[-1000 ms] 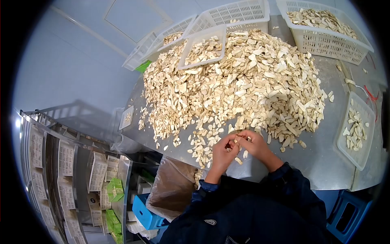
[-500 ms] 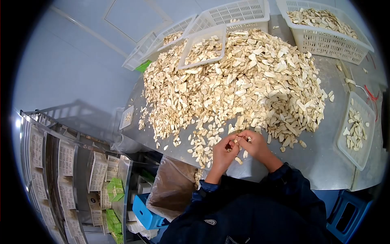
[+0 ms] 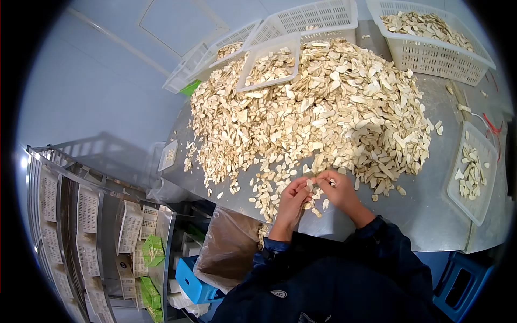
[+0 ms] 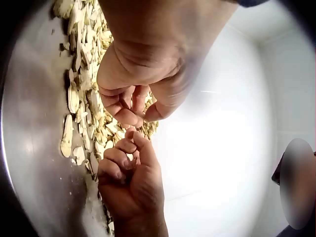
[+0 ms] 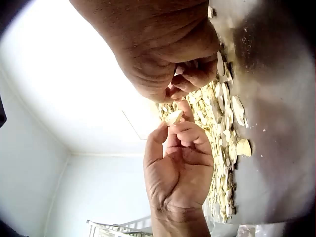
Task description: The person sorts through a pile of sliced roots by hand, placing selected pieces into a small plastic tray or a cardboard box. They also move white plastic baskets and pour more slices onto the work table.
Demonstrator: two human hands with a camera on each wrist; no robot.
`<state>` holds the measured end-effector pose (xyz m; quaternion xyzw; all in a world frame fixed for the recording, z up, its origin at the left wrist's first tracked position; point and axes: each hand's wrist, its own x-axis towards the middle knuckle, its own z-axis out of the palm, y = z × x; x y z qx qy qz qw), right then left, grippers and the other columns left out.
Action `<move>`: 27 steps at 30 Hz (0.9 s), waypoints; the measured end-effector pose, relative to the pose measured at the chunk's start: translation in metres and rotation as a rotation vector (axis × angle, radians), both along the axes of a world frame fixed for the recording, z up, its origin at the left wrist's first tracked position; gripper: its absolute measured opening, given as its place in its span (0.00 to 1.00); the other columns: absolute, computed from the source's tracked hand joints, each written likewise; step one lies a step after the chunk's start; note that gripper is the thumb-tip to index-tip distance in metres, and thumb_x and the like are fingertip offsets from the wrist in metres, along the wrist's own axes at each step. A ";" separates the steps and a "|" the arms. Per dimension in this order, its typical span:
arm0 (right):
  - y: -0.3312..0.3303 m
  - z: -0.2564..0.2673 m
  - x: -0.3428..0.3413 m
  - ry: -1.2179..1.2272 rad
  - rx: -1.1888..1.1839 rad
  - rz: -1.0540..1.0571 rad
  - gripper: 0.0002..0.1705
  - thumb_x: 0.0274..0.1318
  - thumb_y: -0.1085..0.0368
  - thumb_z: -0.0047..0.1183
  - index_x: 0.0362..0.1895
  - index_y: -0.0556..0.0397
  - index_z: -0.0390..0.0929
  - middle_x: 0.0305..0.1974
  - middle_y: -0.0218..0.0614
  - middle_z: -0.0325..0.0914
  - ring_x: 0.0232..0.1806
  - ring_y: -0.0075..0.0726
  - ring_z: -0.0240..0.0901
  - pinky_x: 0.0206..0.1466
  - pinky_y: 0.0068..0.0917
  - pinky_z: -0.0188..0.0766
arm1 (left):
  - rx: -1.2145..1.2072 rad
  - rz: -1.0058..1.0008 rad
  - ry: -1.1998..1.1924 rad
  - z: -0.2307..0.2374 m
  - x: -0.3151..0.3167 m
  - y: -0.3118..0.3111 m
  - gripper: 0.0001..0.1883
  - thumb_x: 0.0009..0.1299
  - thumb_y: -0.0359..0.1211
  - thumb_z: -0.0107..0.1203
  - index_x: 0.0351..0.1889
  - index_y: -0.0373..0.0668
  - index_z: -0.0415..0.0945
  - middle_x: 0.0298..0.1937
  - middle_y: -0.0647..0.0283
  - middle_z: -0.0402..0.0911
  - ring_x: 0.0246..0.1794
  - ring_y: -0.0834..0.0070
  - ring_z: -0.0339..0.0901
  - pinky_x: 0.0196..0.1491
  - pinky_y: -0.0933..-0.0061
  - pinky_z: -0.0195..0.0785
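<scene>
My left hand [image 3: 292,203] pinches a pale dried slice [image 5: 174,117] between thumb and fingers, as the right wrist view shows. Right beside it, the curled fingers of my right hand [image 3: 340,195] meet at the thumb tip, close to the left fingertips. A pale bit [image 4: 130,156] shows within the right hand's curled fingers in the left wrist view, mostly hidden. Both hands are over the table's near edge, in front of a large heap of pale dried slices [image 3: 301,113]. Several loose slices [image 3: 264,199] lie just left of the hands.
A shallow tray [image 3: 455,200] with some slices lies at right on the metal table [image 3: 404,220]. Another tray [image 3: 295,72] of slices rests on the heap. White baskets [image 3: 431,62] line the back. A lined bin [image 3: 223,253] and blue stool [image 3: 196,282] stand below left.
My left hand has shifted slightly left and turned, parting a little from the right fingertips; a pale slice now shows at its fingertips. The right hand has barely moved.
</scene>
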<state>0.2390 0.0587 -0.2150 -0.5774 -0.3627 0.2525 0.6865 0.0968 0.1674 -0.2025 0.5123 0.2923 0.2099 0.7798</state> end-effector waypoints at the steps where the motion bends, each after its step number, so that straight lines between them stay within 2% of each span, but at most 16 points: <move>1: 0.000 -0.002 0.000 0.006 -0.006 -0.003 0.10 0.62 0.63 0.57 0.38 0.57 0.83 0.26 0.30 0.79 0.27 0.20 0.70 0.31 0.23 0.66 | 0.003 -0.006 -0.007 0.003 0.000 -0.001 0.15 0.75 0.25 0.53 0.59 0.37 0.75 0.47 0.66 0.83 0.34 0.87 0.76 0.39 0.86 0.71; 4: 0.000 -0.004 0.000 0.024 -0.024 -0.005 0.10 0.62 0.63 0.56 0.38 0.57 0.82 0.27 0.30 0.78 0.28 0.20 0.70 0.31 0.23 0.66 | 0.023 0.002 0.006 0.010 0.001 -0.004 0.14 0.76 0.26 0.52 0.58 0.37 0.75 0.44 0.66 0.84 0.33 0.84 0.76 0.39 0.82 0.72; 7: -0.002 0.001 0.002 0.039 -0.048 -0.011 0.10 0.62 0.63 0.56 0.38 0.57 0.82 0.26 0.30 0.78 0.28 0.21 0.71 0.31 0.23 0.66 | 0.081 0.002 0.013 0.009 0.000 -0.004 0.12 0.76 0.27 0.53 0.56 0.37 0.77 0.47 0.66 0.83 0.32 0.86 0.73 0.38 0.84 0.69; 10: -0.003 0.005 0.002 0.052 -0.062 -0.043 0.10 0.61 0.63 0.57 0.38 0.57 0.82 0.26 0.30 0.77 0.28 0.21 0.71 0.30 0.23 0.66 | 0.412 -0.047 0.192 -0.004 -0.002 0.000 0.09 0.75 0.28 0.56 0.51 0.38 0.80 0.42 0.68 0.83 0.29 0.89 0.69 0.33 0.86 0.64; 13: -0.001 0.000 0.004 0.054 -0.056 -0.062 0.10 0.61 0.62 0.57 0.38 0.57 0.82 0.26 0.30 0.77 0.27 0.21 0.71 0.31 0.23 0.66 | 0.638 -0.101 0.145 -0.009 -0.001 -0.001 0.07 0.73 0.30 0.58 0.45 0.37 0.81 0.38 0.71 0.81 0.27 0.90 0.66 0.31 0.84 0.62; 17: 0.001 -0.005 0.007 0.064 -0.077 -0.097 0.10 0.61 0.62 0.57 0.38 0.56 0.82 0.26 0.30 0.77 0.27 0.21 0.70 0.31 0.22 0.66 | 0.794 -0.048 0.360 0.016 0.011 -0.002 0.08 0.70 0.31 0.62 0.43 0.37 0.81 0.35 0.65 0.82 0.25 0.84 0.72 0.31 0.81 0.65; 20: 0.001 -0.009 0.011 0.038 -0.055 -0.142 0.09 0.61 0.63 0.57 0.39 0.56 0.82 0.26 0.28 0.76 0.28 0.19 0.69 0.31 0.21 0.66 | 1.069 -0.038 0.352 0.007 0.032 0.018 0.10 0.69 0.30 0.63 0.45 0.37 0.80 0.44 0.58 0.82 0.24 0.77 0.79 0.28 0.75 0.71; 23: 0.000 -0.006 0.015 0.054 -0.059 -0.133 0.09 0.62 0.63 0.57 0.39 0.56 0.82 0.27 0.26 0.76 0.28 0.17 0.68 0.31 0.20 0.65 | 1.319 -0.028 0.344 0.006 0.062 0.028 0.11 0.66 0.30 0.62 0.45 0.39 0.80 0.44 0.56 0.82 0.27 0.65 0.82 0.30 0.69 0.74; 24: -0.001 -0.004 0.017 0.070 -0.070 -0.125 0.09 0.62 0.63 0.57 0.39 0.56 0.82 0.27 0.26 0.76 0.28 0.17 0.68 0.30 0.20 0.65 | 1.401 0.015 0.334 0.011 0.069 0.024 0.11 0.64 0.30 0.62 0.44 0.40 0.81 0.44 0.55 0.81 0.34 0.55 0.82 0.35 0.62 0.76; 27: 0.001 -0.009 0.017 0.050 -0.058 -0.153 0.09 0.62 0.64 0.57 0.39 0.56 0.82 0.26 0.24 0.75 0.27 0.16 0.66 0.30 0.19 0.63 | 1.534 -0.043 0.451 0.004 0.081 0.027 0.10 0.64 0.31 0.62 0.44 0.41 0.81 0.43 0.55 0.81 0.37 0.53 0.81 0.39 0.59 0.76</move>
